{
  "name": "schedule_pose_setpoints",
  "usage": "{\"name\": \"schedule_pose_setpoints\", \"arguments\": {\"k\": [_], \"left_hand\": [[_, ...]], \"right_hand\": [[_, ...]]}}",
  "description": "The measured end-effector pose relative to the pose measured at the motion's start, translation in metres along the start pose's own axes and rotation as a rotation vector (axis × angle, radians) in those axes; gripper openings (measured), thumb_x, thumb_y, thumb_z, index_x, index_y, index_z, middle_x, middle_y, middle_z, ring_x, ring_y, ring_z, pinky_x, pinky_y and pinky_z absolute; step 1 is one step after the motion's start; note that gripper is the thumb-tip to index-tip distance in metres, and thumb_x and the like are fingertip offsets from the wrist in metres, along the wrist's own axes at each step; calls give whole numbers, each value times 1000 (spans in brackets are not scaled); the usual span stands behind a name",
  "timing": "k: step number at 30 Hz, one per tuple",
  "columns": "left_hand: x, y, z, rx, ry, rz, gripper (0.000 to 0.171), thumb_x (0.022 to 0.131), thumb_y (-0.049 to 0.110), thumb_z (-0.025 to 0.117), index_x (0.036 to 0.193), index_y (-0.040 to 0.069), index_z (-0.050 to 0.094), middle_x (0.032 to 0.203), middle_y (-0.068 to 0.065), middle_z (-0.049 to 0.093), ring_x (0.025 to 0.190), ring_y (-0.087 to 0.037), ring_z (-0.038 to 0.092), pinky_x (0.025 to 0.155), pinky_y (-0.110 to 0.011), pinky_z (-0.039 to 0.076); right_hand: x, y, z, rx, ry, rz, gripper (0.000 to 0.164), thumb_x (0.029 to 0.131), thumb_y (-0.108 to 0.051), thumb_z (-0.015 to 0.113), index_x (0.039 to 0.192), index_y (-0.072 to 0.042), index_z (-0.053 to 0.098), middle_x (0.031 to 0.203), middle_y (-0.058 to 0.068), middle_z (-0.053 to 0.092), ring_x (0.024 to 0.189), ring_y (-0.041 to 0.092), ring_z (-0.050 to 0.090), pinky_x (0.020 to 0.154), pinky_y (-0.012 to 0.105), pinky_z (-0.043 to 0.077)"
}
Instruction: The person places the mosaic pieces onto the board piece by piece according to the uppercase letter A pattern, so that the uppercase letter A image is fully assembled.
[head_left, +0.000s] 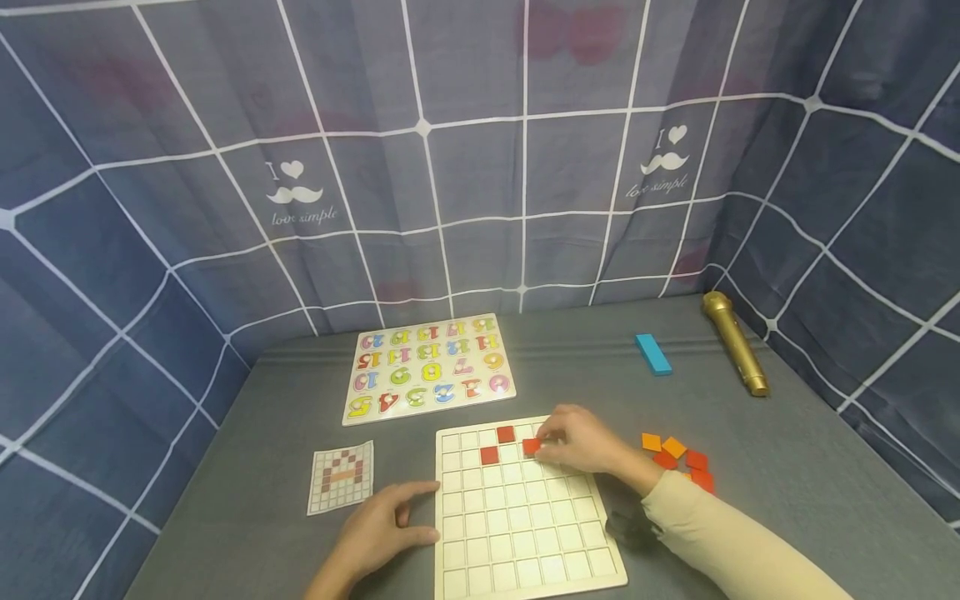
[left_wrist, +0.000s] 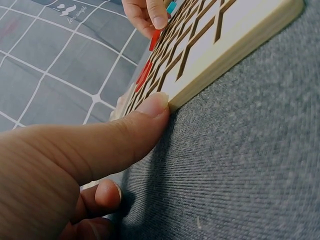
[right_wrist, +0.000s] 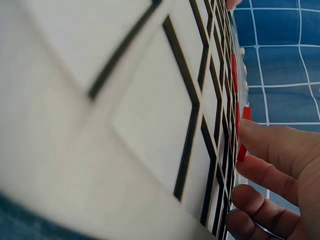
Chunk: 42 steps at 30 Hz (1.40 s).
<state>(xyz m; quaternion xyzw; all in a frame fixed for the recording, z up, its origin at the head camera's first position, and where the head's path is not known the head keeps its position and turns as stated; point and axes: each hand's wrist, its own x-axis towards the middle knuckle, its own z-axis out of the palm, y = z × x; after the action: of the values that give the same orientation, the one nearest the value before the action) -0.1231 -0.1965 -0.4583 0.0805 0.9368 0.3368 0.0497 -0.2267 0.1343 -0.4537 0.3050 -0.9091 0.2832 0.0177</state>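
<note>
Right hand [head_left: 581,440] pinches a red tile [head_left: 532,447] over the board [head_left: 497,521], far side; left hand [head_left: 378,529], loosely spread, touches its left edge. Best lower the tile level, squared within one cell [head_left: 519,520].

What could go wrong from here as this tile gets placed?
The small red square tile pinched in the right hand looks tilted in the right wrist view, so it might not seat squarely on the pale wooden grid board.
The beige sleeve is near the loose red and orange square tiles and could brush them.
The left hand touches the board's left edge; pushing might shift it.
</note>
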Motion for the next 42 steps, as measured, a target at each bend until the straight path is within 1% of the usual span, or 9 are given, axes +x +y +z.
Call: {"name": "schedule_pose_setpoints", "arguments": {"k": [8,14,21,30,37,42], "left_hand": [[0,2,0,14,8,-2,58,67,48,85,121,32,69,69,9,46,57,0,37,52,-21,30],[0,3,-1,14,5,-3,59,67,48,84,121,32,68,70,9,46,57,-1,37,52,-21,30],[1,3,-2,9,8,5,58,67,46,85,121,32,68,69,9,46,57,-1,37,52,-21,30],[-2,3,-2,-3,7,13,58,66,46,85,120,34,68,69,8,46,58,0,36,52,-21,30],[-3,3,-1,-7,0,9,58,67,46,85,121,32,68,70,8,46,58,-1,36,53,-21,30],[-2,1,0,9,-8,6,58,69,49,83,122,31,68,70,9,46,58,0,37,52,-21,31]], "right_hand": [[3,1,2,-44,9,-19,21,80,-32,78,94,-16,77,89,-6,66,81,8,53,74,28,43],[4,2,3,-43,7,-19,23,79,-32,78,95,-15,77,90,-5,66,83,9,55,75,29,44],[4,0,3,-53,8,-16,23,80,-32,79,95,-16,76,92,-5,68,87,12,57,79,32,44],[4,0,4,-51,0,-22,24,78,-33,81,94,-16,76,91,-5,67,84,11,56,75,30,44],[2,-1,5,-63,4,-13,22,78,-33,81,93,-18,76,90,-7,67,83,9,54,75,29,44],[2,-3,4,-59,11,-20,22,79,-32,80,93,-16,76,89,-5,67,83,11,56,76,30,44]]}}
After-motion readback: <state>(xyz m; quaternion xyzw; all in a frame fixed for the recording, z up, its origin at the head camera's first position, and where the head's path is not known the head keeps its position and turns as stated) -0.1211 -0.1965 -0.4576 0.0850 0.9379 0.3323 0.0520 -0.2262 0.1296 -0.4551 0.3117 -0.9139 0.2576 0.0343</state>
